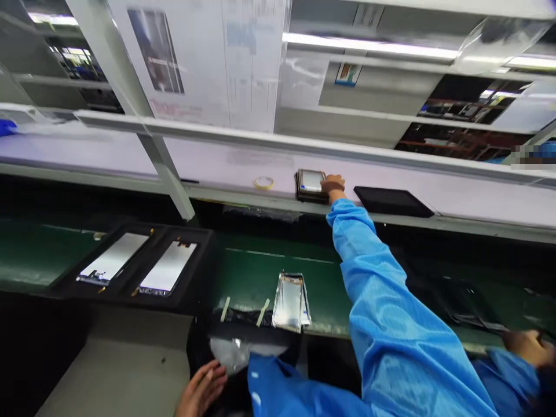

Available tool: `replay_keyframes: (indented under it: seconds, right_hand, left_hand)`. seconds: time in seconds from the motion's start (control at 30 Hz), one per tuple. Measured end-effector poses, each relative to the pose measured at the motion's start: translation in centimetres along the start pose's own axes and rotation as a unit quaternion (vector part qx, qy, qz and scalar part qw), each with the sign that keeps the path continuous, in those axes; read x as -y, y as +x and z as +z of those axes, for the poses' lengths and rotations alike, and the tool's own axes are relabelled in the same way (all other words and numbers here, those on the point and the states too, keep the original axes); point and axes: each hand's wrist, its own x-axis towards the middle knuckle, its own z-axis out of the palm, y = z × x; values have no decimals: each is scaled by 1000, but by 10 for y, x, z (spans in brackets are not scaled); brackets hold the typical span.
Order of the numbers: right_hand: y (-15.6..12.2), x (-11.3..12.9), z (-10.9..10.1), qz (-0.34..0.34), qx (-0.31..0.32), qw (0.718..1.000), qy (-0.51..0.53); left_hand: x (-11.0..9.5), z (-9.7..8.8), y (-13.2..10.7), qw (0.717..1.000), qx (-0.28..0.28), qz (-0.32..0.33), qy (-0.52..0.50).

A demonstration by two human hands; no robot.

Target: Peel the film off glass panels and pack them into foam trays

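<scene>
My right hand (333, 185) reaches far forward in a blue sleeve to the white shelf (217, 162). Its fingers curl over the right edge of a small stack of dark panels (309, 184), whose top one has a shiny face. My left hand (202, 388) is low at the bottom edge, fingers apart and holding nothing. It lies next to a crumpled clear plastic bag (243, 350) on a dark bin. A panel in a silvery bag (290, 301) lies on the green belt (260, 269) between the two hands.
A black tray (139, 266) holding two pale-faced panels sits at the left of the belt. On the shelf are a tape roll (264, 182) and a flat black tray (393, 201). Another person's hand (527, 346) in a blue sleeve works at the far right. Instruction sheets hang above.
</scene>
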Motion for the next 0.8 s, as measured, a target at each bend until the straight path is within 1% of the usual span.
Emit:
replay_keyframes:
  seconds: [0.03, 0.1, 0.13, 0.17, 0.2, 0.23, 0.27, 0.3, 0.37, 0.4, 0.43, 0.47, 0.5, 0.53, 0.57, 0.63, 0.7, 0.73, 0.77, 0.8]
  right_hand:
    - [-7, -4, 2, -17, -22, 1000, 0]
    - [-34, -16, 15, -91, -73, 993, 23]
    - [-56, -24, 26, -142, -91, 985, 46]
    - [-84, -34, 42, -198, -101, 972, 76]
    - [-117, -46, 61, -250, -104, 956, 108]
    - [-153, -60, 86, -280, -74, 948, 129]
    - [-191, -75, 114, -294, -13, 945, 139]
    - [-229, -91, 145, -296, 71, 944, 128]
    - [-295, -123, 210, -254, 228, 939, 42]
    - [-322, -138, 240, -230, 292, 928, -20]
    - [-344, -152, 268, -215, 341, 912, -79]
    - [-361, -163, 291, -221, 369, 895, -120]
    - [-373, -172, 309, -234, 380, 882, -152]
    - [-382, -180, 323, -251, 379, 873, -175]
    - [-388, -188, 332, -270, 370, 869, -189]
    - [-394, -201, 337, -302, 345, 864, -206]
    - [-397, -213, 329, -322, 328, 864, -205]
    - [-398, -217, 323, -325, 318, 870, -192]
    - [-399, -216, 317, -327, 304, 879, -168]
    - [-398, -210, 312, -331, 287, 888, -137]
  left_hand:
    - [-1, 1, -3, 1000, 7, 0, 0]
    - [-3, 1, -7, 1000, 23, 11, -2]
    - [-4, 1, -8, 999, 31, 15, -2]
    - [-5, 1, -8, 999, 37, 17, -4]
    - [-6, 1, -7, 999, 43, 16, -5]
    - [-6, 1, -6, 999, 47, 12, -5]
    - [-7, 1, -5, 999, 49, 8, -3]
    - [-7, 1, -4, 999, 52, 3, -1]
    - [-5, 0, -4, 998, 59, -1, 2]
    - [-4, 0, -4, 998, 61, -2, 2]
    - [-2, -2, -4, 998, 62, -3, 3]
    - [0, -4, -5, 998, 62, -3, 4]
    - [2, -6, -6, 998, 61, -6, 5]
    - [5, -9, -7, 998, 60, -9, 8]
    - [8, -12, -8, 998, 60, -12, 12]
    - [12, -18, -7, 998, 63, -20, 23]
    - [15, -22, -4, 997, 71, -21, 36]
    - [16, -21, -2, 996, 73, -17, 42]
    - [17, -20, -1, 995, 78, -13, 53]
    - [18, -17, -1, 994, 82, -9, 66]
